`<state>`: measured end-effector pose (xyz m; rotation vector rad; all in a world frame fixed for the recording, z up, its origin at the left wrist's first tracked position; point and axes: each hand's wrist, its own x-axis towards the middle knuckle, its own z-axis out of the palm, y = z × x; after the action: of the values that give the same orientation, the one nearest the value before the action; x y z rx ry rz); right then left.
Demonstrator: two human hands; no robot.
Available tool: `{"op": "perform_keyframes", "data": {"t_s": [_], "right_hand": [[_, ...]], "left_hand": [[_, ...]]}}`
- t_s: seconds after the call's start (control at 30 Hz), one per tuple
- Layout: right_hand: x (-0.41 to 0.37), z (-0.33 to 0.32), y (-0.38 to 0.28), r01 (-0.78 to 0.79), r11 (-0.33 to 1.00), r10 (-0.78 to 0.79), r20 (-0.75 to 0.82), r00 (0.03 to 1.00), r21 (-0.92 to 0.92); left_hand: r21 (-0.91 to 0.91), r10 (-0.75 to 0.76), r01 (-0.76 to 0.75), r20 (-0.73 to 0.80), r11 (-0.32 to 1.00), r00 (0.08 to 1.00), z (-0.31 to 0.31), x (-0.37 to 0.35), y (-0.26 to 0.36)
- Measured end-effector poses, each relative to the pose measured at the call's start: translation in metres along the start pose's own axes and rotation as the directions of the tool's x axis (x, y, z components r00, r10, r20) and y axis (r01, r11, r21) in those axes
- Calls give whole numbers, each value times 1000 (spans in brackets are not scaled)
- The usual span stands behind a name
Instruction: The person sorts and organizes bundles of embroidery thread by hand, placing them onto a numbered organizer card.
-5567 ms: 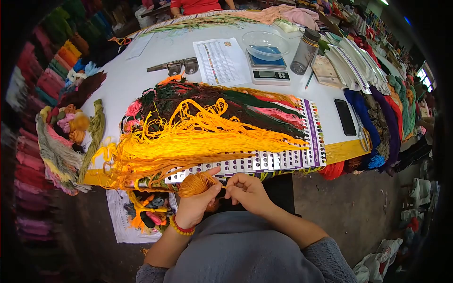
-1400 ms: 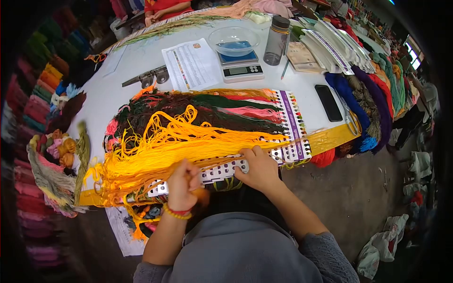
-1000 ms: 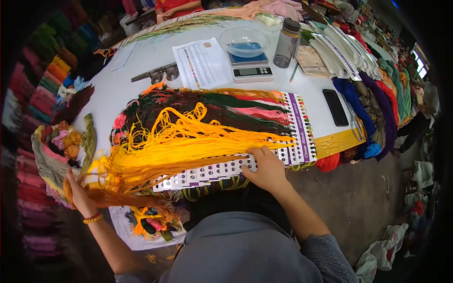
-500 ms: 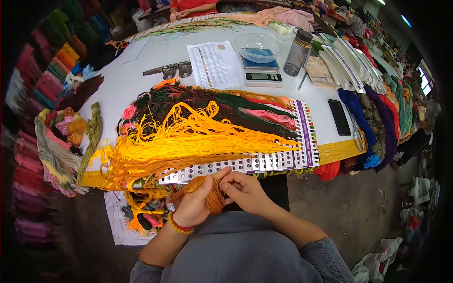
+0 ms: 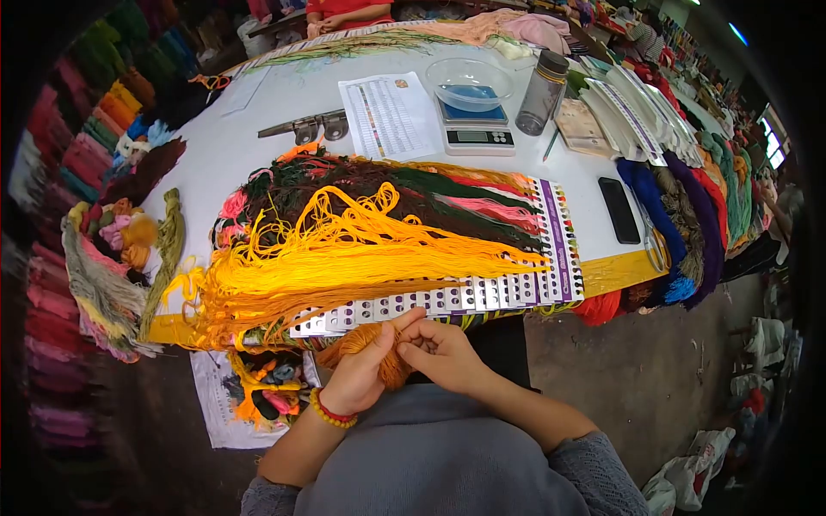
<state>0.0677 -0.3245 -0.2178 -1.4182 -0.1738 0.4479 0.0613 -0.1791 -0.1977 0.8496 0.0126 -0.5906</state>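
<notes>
My left hand (image 5: 357, 378) is closed around a skein of orange-brown thread (image 5: 395, 368), just off the near table edge. Close against it, my right hand (image 5: 440, 354) pinches at the skein's right side; its fingertips appear to hold thread from it. In front of both hands lie white punched thread cards (image 5: 413, 303) with purple print, fanned in an overlapping row. Long yellow threads (image 5: 344, 254) run leftward from the cards, with golden-brown threads (image 5: 258, 310) along the near side and dark, green and pink threads (image 5: 413, 193) behind.
On the table (image 5: 594, 206) are a phone (image 5: 619, 211), scissors (image 5: 656, 249), a digital scale (image 5: 478, 139) with a clear bowl (image 5: 469, 84), a bottle (image 5: 543, 93) and a printed sheet (image 5: 389, 116). Colored skeins hang at the right edge. A person in red (image 5: 348, 12) sits across.
My right hand has shifted slightly left and down, closer to the left hand. The skein stays in my left hand, and the view has moved a little.
</notes>
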Motion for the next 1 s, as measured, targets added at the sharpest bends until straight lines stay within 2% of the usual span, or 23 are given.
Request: {"op": "perform_keyframes", "data": {"t_s": [0.23,0.33,0.37,0.4,0.43,0.5,0.53,0.57,0.6,0.63,0.67,0.7,0.73,0.77,0.8,0.83,0.87,0.9,0.93,0.97,1.0], "right_hand": [[3,-1,7,-16,993,22,-45,999,116],[2,-3,8,33,998,-28,-84,996,58],[-1,-4,-2,171,953,-203,-110,973,-251],[-2,-5,-7,275,798,-373,-80,924,-537],[-1,-6,-7,274,798,-372,-80,925,-537],[0,-8,-8,418,716,-536,-56,842,-560],[1,-9,-9,418,715,-536,-56,842,-561],[3,-9,-10,438,863,-475,-106,874,-254],[4,-9,-12,412,907,-400,-131,907,83],[2,-19,-20,90,857,-80,-43,996,507],[1,-30,-30,7,683,-61,47,997,730],[-1,-45,-32,-2,556,-106,73,992,831],[-3,-62,-34,-21,414,-154,92,984,910],[-9,-79,-44,50,424,-129,6,992,904],[-17,-100,-55,119,437,-103,-81,991,892],[-27,-129,-62,228,528,2,-270,963,818],[-33,-150,-78,401,612,36,-530,847,682],[-49,-197,-82,435,690,-86,-532,843,579],[-68,-245,-89,475,857,-248,-645,722,202],[-88,-276,-113,559,828,-354,-731,583,45],[-121,-351,-119,640,767,-564,-524,639,-45]], "left_hand": [[-78,-23,21,-21,997,1000,-4,-1,4],[21,29,-28,-92,999,995,-6,-1,1],[118,81,-67,-119,991,990,-9,-1,-2],[215,135,-103,-141,971,981,-11,-1,-3],[214,134,-102,-142,972,981,-13,-1,-4],[229,96,-62,-143,972,985,-16,-2,-3],[228,96,-62,-142,972,985,-17,-3,-2],[92,79,-67,-129,993,989,-17,-4,0],[-45,63,-68,-113,997,992,-18,-6,1],[-88,98,-107,-101,990,990,-24,-10,3],[-132,134,-145,-90,981,987,-35,-15,5],[-126,165,-177,-98,976,981,-47,-21,11],[-207,149,-197,-226,958,963,-52,-33,17],[-265,169,-240,-264,934,950,-65,-45,24],[-352,213,-262,-171,899,962,-82,-55,33],[-314,267,-358,-297,879,917,-99,-69,37],[-330,230,-387,-426,861,875,-122,-84,42],[-267,278,-442,-484,856,830,-135,-101,49],[-221,342,-486,-475,846,811,-154,-118,52],[-213,363,-531,-523,820,771,-161,-132,58],[-202,383,-573,-567,794,730,-160,-141,64]]}}
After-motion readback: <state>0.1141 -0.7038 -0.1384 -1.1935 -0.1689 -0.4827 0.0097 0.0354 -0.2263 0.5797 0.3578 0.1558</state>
